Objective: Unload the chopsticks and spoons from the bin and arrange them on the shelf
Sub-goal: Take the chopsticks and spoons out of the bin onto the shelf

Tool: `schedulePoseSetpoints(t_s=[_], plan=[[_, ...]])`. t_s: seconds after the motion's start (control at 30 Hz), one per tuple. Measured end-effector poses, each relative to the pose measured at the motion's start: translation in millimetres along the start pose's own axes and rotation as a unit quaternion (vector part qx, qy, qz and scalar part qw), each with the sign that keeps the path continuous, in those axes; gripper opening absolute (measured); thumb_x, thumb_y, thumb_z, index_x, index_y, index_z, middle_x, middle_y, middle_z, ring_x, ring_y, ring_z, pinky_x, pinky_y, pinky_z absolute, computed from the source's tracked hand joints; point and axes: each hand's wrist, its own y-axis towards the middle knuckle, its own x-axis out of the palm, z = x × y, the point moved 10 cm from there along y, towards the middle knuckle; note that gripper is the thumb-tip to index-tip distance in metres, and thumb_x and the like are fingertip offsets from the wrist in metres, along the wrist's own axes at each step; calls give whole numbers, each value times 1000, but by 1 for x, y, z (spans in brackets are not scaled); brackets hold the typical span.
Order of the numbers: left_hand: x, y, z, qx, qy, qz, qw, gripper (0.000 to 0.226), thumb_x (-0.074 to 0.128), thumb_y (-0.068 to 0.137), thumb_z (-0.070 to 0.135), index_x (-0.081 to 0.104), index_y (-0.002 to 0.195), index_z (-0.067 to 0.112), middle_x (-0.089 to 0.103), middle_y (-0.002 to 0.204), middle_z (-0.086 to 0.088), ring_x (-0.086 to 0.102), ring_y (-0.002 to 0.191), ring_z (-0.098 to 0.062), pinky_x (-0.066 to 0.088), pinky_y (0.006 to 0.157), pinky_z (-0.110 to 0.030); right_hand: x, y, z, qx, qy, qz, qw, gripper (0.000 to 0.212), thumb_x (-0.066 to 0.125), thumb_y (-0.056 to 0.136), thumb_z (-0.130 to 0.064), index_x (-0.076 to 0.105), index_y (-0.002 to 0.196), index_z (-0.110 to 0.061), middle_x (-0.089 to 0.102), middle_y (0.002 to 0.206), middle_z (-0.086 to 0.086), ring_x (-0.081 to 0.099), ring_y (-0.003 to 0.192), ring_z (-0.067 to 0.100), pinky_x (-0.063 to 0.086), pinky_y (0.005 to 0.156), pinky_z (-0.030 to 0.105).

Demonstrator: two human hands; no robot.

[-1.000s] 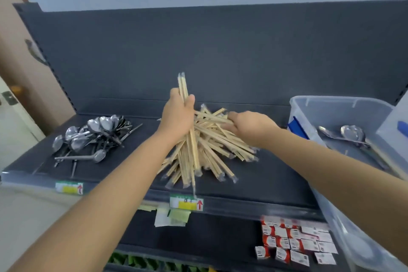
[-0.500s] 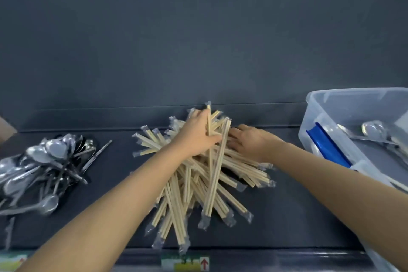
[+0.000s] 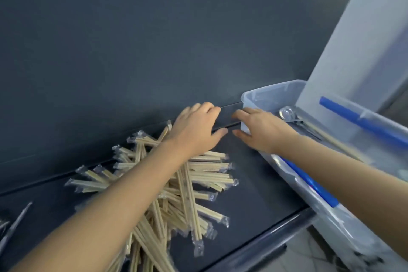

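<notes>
A loose pile of wrapped wooden chopsticks (image 3: 189, 185) lies on the dark shelf (image 3: 254, 196). My left hand (image 3: 195, 131) hovers above the pile's far right end with relaxed fingers and holds nothing. My right hand (image 3: 260, 131) is beside it, fingers spread, at the near left corner of the clear plastic bin (image 3: 271, 95). Inside the bin, a metal spoon (image 3: 287, 113) shows past my right hand, along with a chopstick. Spoon handles (image 3: 15, 225) poke in at the far left edge.
The bin hangs over the shelf's right end, with blue lid clips (image 3: 362, 122) on its sides. The dark back panel (image 3: 154, 51) rises behind the shelf. A pale wall (image 3: 375, 35) stands to the right, and floor shows below the shelf's front lip (image 3: 260, 247).
Both hands let go of the chopstick pile and moved right toward the bin. The view swung right, so the spoon pile slid almost out of sight.
</notes>
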Motion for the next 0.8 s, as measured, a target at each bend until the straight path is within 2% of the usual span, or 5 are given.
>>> schedulePoseSetpoints(t_s=[0.17, 0.33, 0.47, 0.6, 0.8], plan=[[-11, 45, 87, 46, 10, 37, 998, 56, 41, 92, 56, 47, 133, 18, 49, 134, 2, 46, 122, -20, 34, 100, -35, -40, -34, 85, 78, 11, 22, 997, 39, 47, 97, -33, 45, 133, -19, 51, 132, 5, 49, 120, 27, 40, 91, 36], [15, 99, 154, 26, 56, 16, 998, 57, 42, 90, 58, 52, 127, 16, 53, 130, 0, 46, 120, -22, 34, 100, -36, -18, -53, 188, 80, -10, -25, 996, 35, 46, 94, -35, 48, 126, -21, 53, 126, 6, 52, 114, 29, 44, 92, 42], [65, 136, 183, -47, 109, -98, 988, 49, 42, 93, 52, 52, 125, 16, 53, 128, -5, 46, 121, -26, 35, 95, -38, 15, -49, 256, 34, -28, -88, 995, 40, 53, 91, -31, 47, 129, -20, 54, 130, 6, 51, 118, 29, 41, 97, 37], [113, 148, 181, -126, 155, -251, 947, 40, 44, 94, 43, 48, 126, 20, 54, 126, -4, 50, 118, -27, 37, 79, -35, 51, -45, 292, 19, 18, -193, 981, 51, 61, 90, -30, 43, 136, -16, 54, 132, 5, 51, 119, 26, 38, 100, 32], [155, 147, 151, -241, 115, -338, 902, 56, 53, 90, 39, 35, 141, 23, 51, 129, -5, 53, 114, -29, 45, 80, -36, 86, -12, 282, -35, -3, -236, 971, 46, 56, 94, -27, 47, 133, -4, 54, 131, 14, 53, 118, 30, 40, 89, 30]])
